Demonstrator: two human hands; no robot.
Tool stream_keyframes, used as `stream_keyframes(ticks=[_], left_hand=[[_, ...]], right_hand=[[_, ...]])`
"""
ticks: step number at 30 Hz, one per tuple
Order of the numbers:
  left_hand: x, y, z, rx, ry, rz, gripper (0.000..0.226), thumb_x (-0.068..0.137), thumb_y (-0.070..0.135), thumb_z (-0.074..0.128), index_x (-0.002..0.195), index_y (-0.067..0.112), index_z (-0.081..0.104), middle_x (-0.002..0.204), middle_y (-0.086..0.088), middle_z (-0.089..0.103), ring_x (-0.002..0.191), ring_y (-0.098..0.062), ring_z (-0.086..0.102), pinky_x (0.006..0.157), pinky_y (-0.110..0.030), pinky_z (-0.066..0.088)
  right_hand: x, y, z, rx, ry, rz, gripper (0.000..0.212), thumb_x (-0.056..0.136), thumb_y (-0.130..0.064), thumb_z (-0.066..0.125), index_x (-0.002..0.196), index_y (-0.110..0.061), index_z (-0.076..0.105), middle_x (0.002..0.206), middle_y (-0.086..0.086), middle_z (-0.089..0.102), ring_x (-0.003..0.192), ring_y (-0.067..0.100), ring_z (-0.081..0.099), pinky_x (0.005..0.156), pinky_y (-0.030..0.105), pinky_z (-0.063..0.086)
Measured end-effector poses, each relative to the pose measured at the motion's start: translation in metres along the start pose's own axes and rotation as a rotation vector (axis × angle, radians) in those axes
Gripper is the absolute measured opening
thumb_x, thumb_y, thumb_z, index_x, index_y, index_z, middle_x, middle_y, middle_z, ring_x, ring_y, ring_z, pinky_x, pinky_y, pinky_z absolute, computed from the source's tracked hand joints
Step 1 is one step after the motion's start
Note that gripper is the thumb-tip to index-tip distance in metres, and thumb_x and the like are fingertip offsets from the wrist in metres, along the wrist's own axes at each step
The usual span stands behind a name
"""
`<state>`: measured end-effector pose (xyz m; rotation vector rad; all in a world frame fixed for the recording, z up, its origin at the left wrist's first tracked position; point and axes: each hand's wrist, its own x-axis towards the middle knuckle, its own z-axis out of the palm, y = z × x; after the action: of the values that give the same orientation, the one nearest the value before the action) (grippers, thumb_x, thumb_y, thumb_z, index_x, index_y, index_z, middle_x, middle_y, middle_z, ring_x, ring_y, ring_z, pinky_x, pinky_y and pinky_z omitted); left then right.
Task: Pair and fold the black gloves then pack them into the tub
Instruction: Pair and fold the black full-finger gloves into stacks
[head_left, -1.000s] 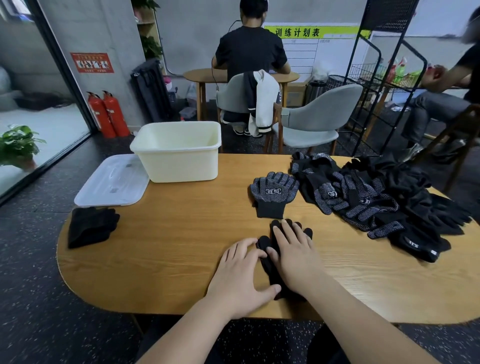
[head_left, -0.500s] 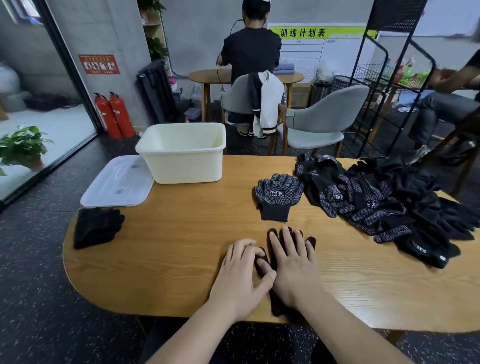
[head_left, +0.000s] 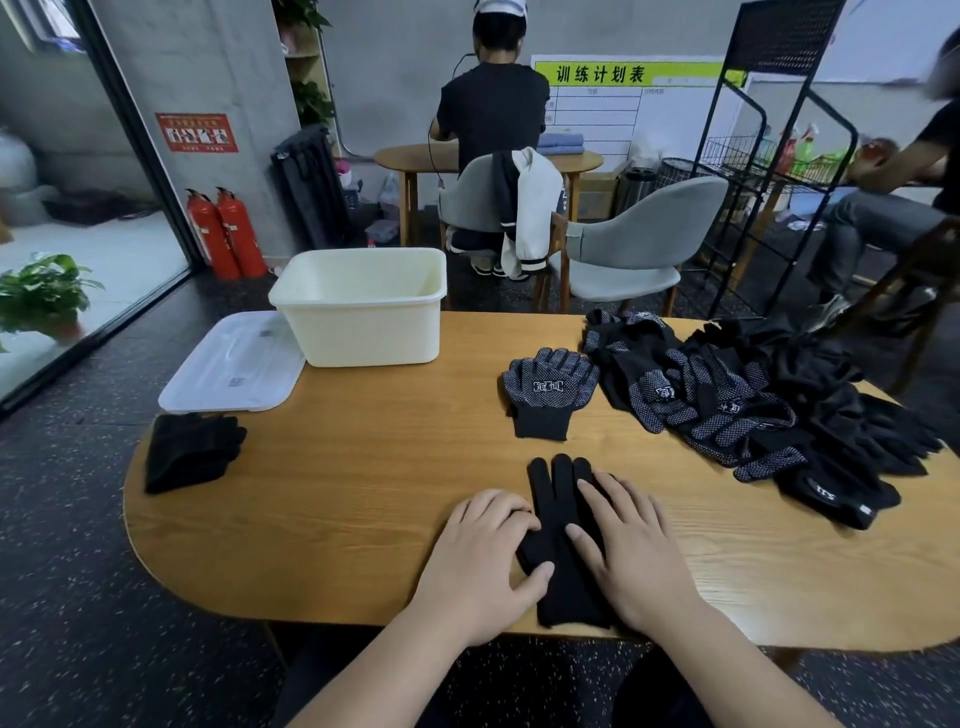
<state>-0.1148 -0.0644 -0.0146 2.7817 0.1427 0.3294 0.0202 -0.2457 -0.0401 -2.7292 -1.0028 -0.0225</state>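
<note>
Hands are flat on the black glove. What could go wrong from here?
The plain glove under the left hand and right hand has its cuff at the near rim of the table; a fold could drag it off. The pile mixes dotted and plain gloves, so a mismatched pair is possible. The folded stack sits at the left rim, easily knocked off.

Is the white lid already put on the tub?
No, the lid lies flat on the table beside the tub, and the tub stands open.
</note>
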Motion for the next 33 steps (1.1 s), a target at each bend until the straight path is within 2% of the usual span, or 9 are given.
stream_keyframes(ticks=[2, 3, 8, 14, 17, 19, 21, 28, 33], left_hand=[[0.000, 0.001, 0.000, 0.021, 0.006, -0.014, 0.054, 0.100, 0.065, 0.039, 0.141, 0.034, 0.057, 0.146, 0.023, 0.041, 0.144, -0.002, 0.025, 0.124, -0.030, 0.022], [0.000, 0.001, 0.001, 0.024, 0.008, -0.028, 0.056, 0.101, 0.065, 0.039, 0.143, 0.034, 0.057, 0.148, 0.023, 0.041, 0.146, -0.003, 0.024, 0.125, -0.032, 0.022], [0.000, -0.002, 0.004, 0.003, -0.014, -0.066, 0.065, 0.100, 0.070, 0.035, 0.154, 0.035, 0.047, 0.162, 0.022, 0.029, 0.155, -0.002, 0.011, 0.130, -0.034, 0.014], [0.000, -0.006, 0.004, -0.052, -0.027, -0.002, 0.060, 0.099, 0.071, 0.045, 0.150, 0.040, 0.051, 0.159, 0.028, 0.033, 0.153, 0.006, 0.011, 0.129, -0.030, 0.012], [0.000, -0.007, 0.006, -0.082, 0.021, -0.009, 0.056, 0.099, 0.067, 0.049, 0.148, 0.041, 0.053, 0.159, 0.028, 0.033, 0.154, 0.006, 0.011, 0.127, -0.025, 0.008], [-0.001, -0.009, 0.005, -0.135, 0.039, -0.008, 0.052, 0.097, 0.065, 0.055, 0.143, 0.041, 0.057, 0.154, 0.031, 0.036, 0.153, 0.004, 0.017, 0.126, -0.025, 0.012], [-0.001, -0.011, 0.003, -0.175, 0.024, 0.001, 0.048, 0.094, 0.065, 0.060, 0.136, 0.043, 0.061, 0.148, 0.034, 0.039, 0.149, 0.003, 0.024, 0.125, -0.028, 0.018], [-0.003, -0.008, 0.004, -0.108, -0.016, 0.016, 0.042, 0.098, 0.064, 0.054, 0.135, 0.044, 0.059, 0.154, 0.028, 0.032, 0.148, 0.001, 0.021, 0.123, -0.024, 0.015], [-0.004, -0.007, 0.001, -0.130, -0.007, 0.007, 0.039, 0.099, 0.057, 0.055, 0.136, 0.042, 0.059, 0.158, 0.025, 0.028, 0.149, 0.001, 0.019, 0.120, -0.017, 0.006]], right_hand=[[0.001, 0.006, -0.002, 0.035, -0.040, -0.028, 0.080, 0.096, -0.075, 0.004, 0.166, -0.039, 0.018, 0.174, -0.016, 0.004, 0.161, 0.013, -0.001, 0.131, 0.042, 0.004], [0.000, 0.007, -0.004, 0.047, -0.021, -0.045, 0.077, 0.098, -0.074, 0.006, 0.166, -0.039, 0.019, 0.175, -0.016, 0.003, 0.162, 0.013, -0.002, 0.131, 0.043, 0.005], [-0.013, 0.012, -0.003, 0.097, 0.142, -0.127, 0.057, 0.103, -0.065, 0.039, 0.147, -0.032, 0.056, 0.159, -0.014, 0.044, 0.149, 0.017, 0.035, 0.119, 0.049, 0.038], [-0.016, 0.012, -0.005, 0.209, 0.168, -0.152, 0.051, 0.101, -0.062, 0.052, 0.145, -0.037, 0.057, 0.160, -0.021, 0.041, 0.152, 0.013, 0.032, 0.121, 0.041, 0.036], [-0.024, 0.014, -0.016, 0.411, 0.223, -0.208, 0.031, 0.097, -0.053, 0.067, 0.125, -0.040, 0.071, 0.141, -0.030, 0.055, 0.138, 0.011, 0.045, 0.111, 0.037, 0.044], [-0.028, 0.014, -0.018, 0.415, 0.239, -0.269, 0.019, 0.093, -0.055, 0.072, 0.105, -0.042, 0.077, 0.122, -0.031, 0.062, 0.124, 0.012, 0.053, 0.099, 0.035, 0.048], [-0.029, 0.014, -0.015, 0.365, 0.218, -0.316, 0.019, 0.091, -0.060, 0.073, 0.097, -0.043, 0.076, 0.114, -0.031, 0.061, 0.117, 0.010, 0.053, 0.094, 0.035, 0.048], [-0.031, 0.011, -0.012, 0.300, 0.253, -0.344, 0.018, 0.094, -0.056, 0.072, 0.100, -0.041, 0.076, 0.115, -0.028, 0.061, 0.112, 0.011, 0.052, 0.090, 0.039, 0.048], [-0.031, 0.011, -0.014, 0.316, 0.156, -0.373, 0.024, 0.087, -0.059, 0.075, 0.106, -0.043, 0.074, 0.118, -0.032, 0.058, 0.119, 0.008, 0.049, 0.094, 0.040, 0.048]])
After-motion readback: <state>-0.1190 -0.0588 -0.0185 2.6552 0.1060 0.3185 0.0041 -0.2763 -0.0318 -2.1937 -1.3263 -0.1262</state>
